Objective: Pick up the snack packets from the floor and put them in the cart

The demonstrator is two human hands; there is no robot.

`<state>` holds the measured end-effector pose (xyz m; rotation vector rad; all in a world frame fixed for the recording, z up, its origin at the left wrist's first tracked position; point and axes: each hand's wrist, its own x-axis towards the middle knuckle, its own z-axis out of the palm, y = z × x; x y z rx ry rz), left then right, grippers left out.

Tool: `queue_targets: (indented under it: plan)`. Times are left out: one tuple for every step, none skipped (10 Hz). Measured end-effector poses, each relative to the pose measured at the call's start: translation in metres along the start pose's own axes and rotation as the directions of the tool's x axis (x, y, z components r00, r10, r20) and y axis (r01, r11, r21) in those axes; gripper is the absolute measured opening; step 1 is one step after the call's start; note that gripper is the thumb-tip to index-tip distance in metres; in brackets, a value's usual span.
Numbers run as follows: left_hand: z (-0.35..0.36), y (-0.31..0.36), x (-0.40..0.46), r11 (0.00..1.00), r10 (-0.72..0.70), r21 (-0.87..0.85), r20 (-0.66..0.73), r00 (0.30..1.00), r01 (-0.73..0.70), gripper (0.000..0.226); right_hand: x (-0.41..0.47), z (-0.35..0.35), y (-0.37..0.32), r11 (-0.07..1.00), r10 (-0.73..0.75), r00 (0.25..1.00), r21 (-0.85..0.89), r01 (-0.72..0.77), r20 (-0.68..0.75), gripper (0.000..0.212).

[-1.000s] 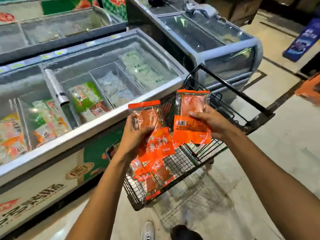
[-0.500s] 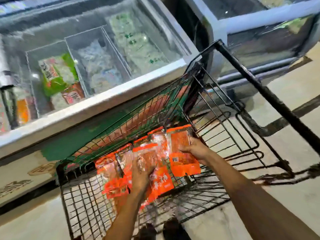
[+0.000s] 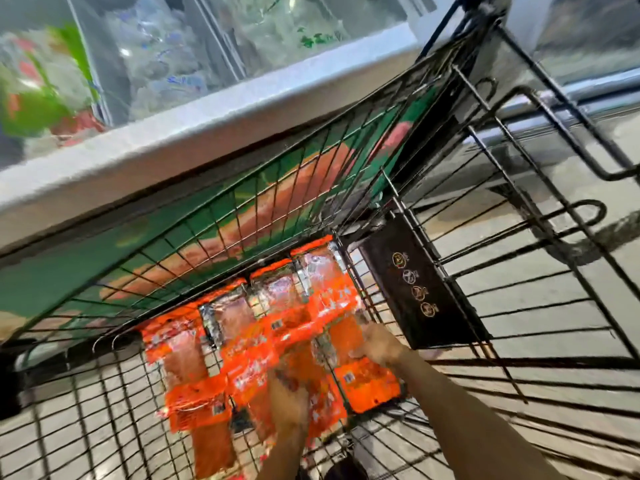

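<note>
A black wire cart (image 3: 450, 209) stands beside a glass-topped freezer (image 3: 194, 140). Orange snack packets (image 3: 263, 327) already lie overlapping on the cart's floor; whether any remain outside it is not visible. Both arms reach down into the cart. The right hand (image 3: 379, 344) pinches one packet (image 3: 367, 379) against the pile. The left hand (image 3: 289, 400), blurred, presses on another; its grip cannot be told.

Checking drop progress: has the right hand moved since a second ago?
Yes. The right hand has gone down from above the cart's rim to the packets on its floor.
</note>
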<state>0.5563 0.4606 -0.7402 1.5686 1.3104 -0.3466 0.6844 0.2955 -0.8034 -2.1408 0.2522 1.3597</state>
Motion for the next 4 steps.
queue_targets:
  plan:
    - [-0.014,0.014,-0.011,0.990,0.112,0.096,-0.090,0.990,-0.104,0.046,0.009,0.008,0.002,0.998,-0.009,0.999,-0.065,0.007,-0.032,0.030]
    - [-0.041,0.048,-0.023,0.918,0.333,0.233,-0.015,0.943,-0.321,0.053,-0.040,-0.011,-0.036,0.988,0.034,0.987,-0.145,-0.057,-0.154,0.031]
    - [-0.063,0.093,-0.041,0.817,0.504,0.302,0.038,0.863,-0.491,0.057,-0.075,-0.032,-0.065,0.994,0.031,0.971,-0.091,-0.054,-0.237,0.042]
    - [-0.113,0.174,-0.094,0.567,0.754,0.420,0.084,0.652,-0.709,0.058,-0.149,-0.067,-0.109,0.997,-0.066,0.928,0.011,0.076,-0.366,0.039]
